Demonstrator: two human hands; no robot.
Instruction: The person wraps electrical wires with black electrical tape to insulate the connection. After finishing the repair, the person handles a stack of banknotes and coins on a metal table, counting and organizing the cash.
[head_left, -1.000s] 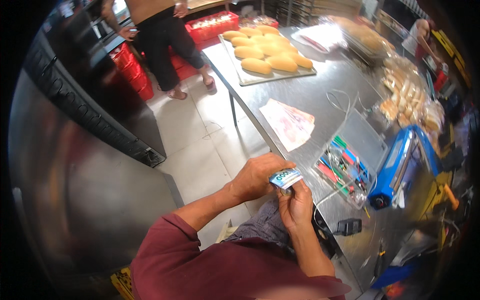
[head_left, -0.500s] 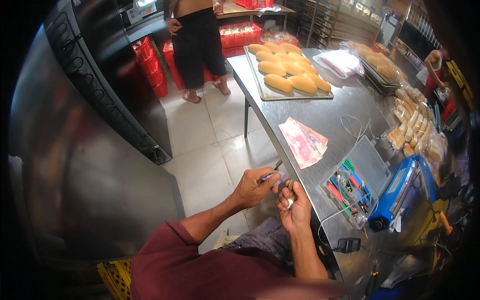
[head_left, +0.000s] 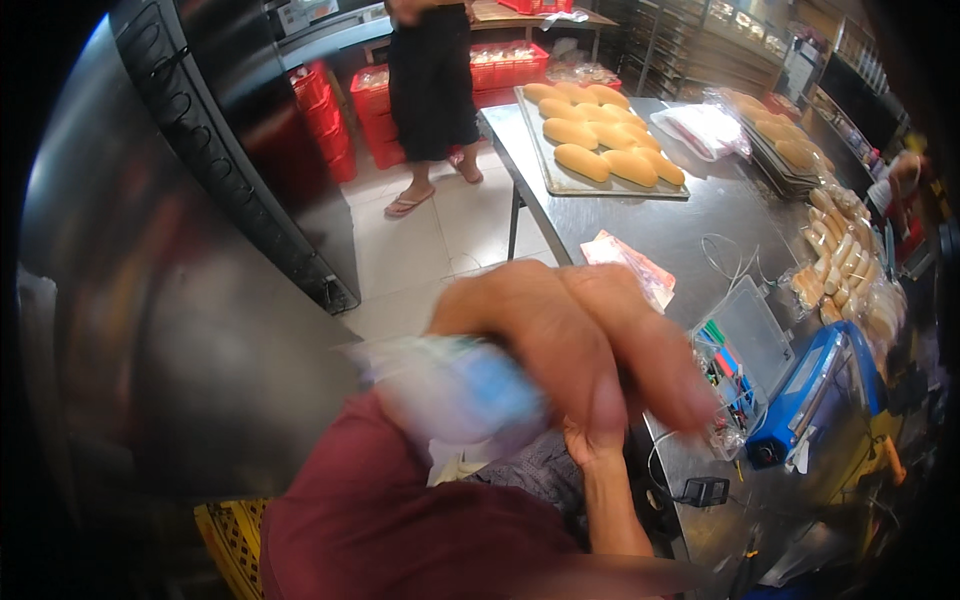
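Raised close in front of me, my left hand (head_left: pixel 540 320) is large and smeared by motion. A blurred bluish-purple banknote (head_left: pixel 465 385) is held in it. Behind those fingers is my right hand (head_left: pixel 596 447), by the table's near edge; only its heel and wrist show, so its fingers and anything in them are hidden. Pinkish-orange banknotes (head_left: pixel 640 265) lie on the steel table (head_left: pixel 700 225), partly covered from view by my left hand.
A tray (head_left: pixel 600 190) of bread rolls sits at the table's far end. Nearer are a clear parts box (head_left: pixel 755 325), a blue bag sealer (head_left: pixel 800 395), a black adapter (head_left: pixel 703 491) and bagged bread (head_left: pixel 835 245). Someone in black trousers (head_left: pixel 430 90) stands beyond, near red crates (head_left: pixel 320 120).
My left hand has come up toward my head with the banknote, now covering my right hand's fingers, which held coins before. My view has shifted slightly; the person beyond has moved their feet.
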